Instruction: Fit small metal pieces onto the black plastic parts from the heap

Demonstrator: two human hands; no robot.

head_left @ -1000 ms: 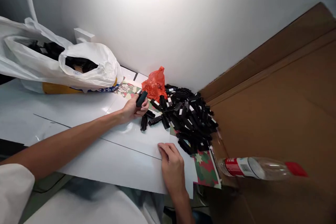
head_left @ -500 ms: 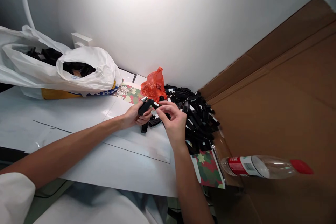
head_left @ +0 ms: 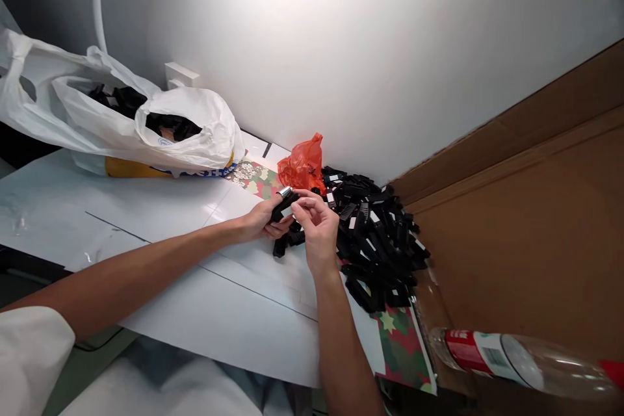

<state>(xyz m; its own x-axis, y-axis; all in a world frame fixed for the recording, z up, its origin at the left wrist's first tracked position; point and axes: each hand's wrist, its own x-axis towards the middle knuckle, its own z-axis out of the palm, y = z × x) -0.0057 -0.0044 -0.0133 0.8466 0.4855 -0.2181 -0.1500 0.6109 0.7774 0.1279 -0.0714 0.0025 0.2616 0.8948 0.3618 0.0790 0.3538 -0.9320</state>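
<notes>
The largest thing is the white bench, on which a white plastic bag stands at the far left side, with black things showing in its openings. Smaller than this bag is the heap of black pieces, spread to the right, and then comes the orange bag, crumpled just beside the heap.

In front of these, the two hands meet. The left hand is closed around one black piece, held above the bench with its silver end turned upward. The right hand has its thumb and fingers brought together at the near side of this piece (whether they pinch something small, I cannot tell).

The step in hand seems to be fine fingertip work on this one piece, near its pale patch. In my judgement, the next move calls for a firm left grip and a light, exact touch from the right, because so small a patch leaves little room for error.
</notes>
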